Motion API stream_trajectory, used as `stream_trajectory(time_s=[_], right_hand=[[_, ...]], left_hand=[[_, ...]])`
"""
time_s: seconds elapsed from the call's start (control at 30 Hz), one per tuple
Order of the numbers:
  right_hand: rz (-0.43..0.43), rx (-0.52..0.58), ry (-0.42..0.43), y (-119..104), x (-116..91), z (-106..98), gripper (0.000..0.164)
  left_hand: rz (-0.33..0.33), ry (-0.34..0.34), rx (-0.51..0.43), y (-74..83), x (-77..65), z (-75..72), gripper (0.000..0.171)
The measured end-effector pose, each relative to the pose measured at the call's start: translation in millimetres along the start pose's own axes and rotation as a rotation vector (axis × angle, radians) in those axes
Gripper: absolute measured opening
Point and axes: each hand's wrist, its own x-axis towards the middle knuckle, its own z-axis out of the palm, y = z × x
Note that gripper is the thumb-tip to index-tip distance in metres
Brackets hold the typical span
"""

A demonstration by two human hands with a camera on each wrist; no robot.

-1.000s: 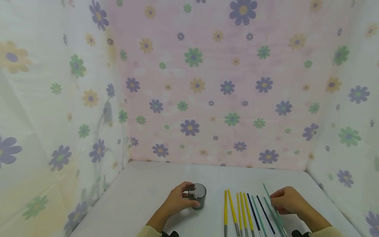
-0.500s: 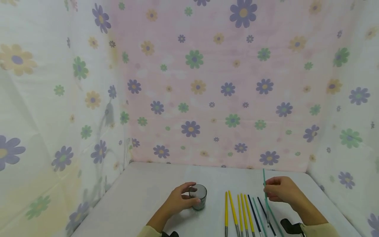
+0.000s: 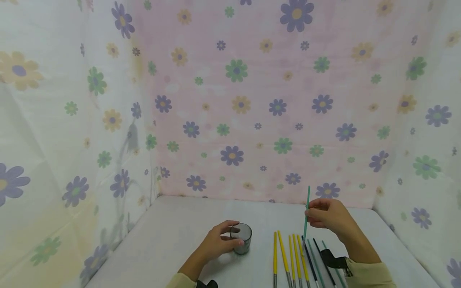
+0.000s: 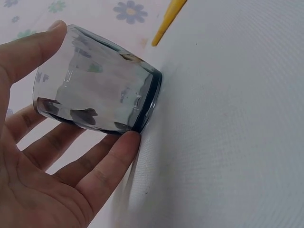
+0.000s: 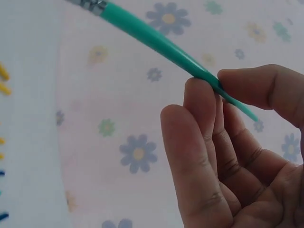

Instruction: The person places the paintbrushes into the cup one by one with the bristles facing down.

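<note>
- Your left hand (image 3: 219, 242) is clasping the tinted glass (image 3: 245, 241), thumb on one side and fingers on the other; the glass is standing upright on the white worktop (image 3: 173, 244), near the middle between its left and right edges.
- Your right hand (image 3: 329, 214) is pinching a green brush (image 3: 306, 224) between thumb and fingertips, nearer the far right corner; the brush is standing almost vertical, handle uppermost, metal ferrule (image 5: 92, 4) down.
- Yellow brushes (image 3: 275, 254), dark brushes (image 3: 309, 259) and other green brushes (image 3: 315, 260) are lying in a row between the glass and the right edge, handle ends pointing toward the far edge.
- You are seemingly handling one brush above that row while steadying the glass; whether its tip is touching the row, you cannot tell.
- The next move is probably calling for a steady pinch, the lower end lifted clear of the row, and the glass braced against tipping.
</note>
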Motion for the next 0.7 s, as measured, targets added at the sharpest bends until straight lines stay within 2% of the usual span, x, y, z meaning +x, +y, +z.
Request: stream_trajectory(time_s=[0.3, 0.57, 0.7], right_hand=[[-0.108, 0.077, 0.034, -19, 0, 20, 0.039], [-0.131, 0.145, 0.079, -28, 2, 43, 0.034], [-0.155, 0.174, 0.134, -28, 5, 62, 0.032]], left_hand=[[-0.004, 0.003, -0.015, 2.3, 0.8, 1.9, 0.066], [-0.013, 0.010, -0.027, 1.2, -0.9, 1.0, 0.072], [-0.015, 0.017, -0.027, -0.7, -0.3, 0.4, 0.073]])
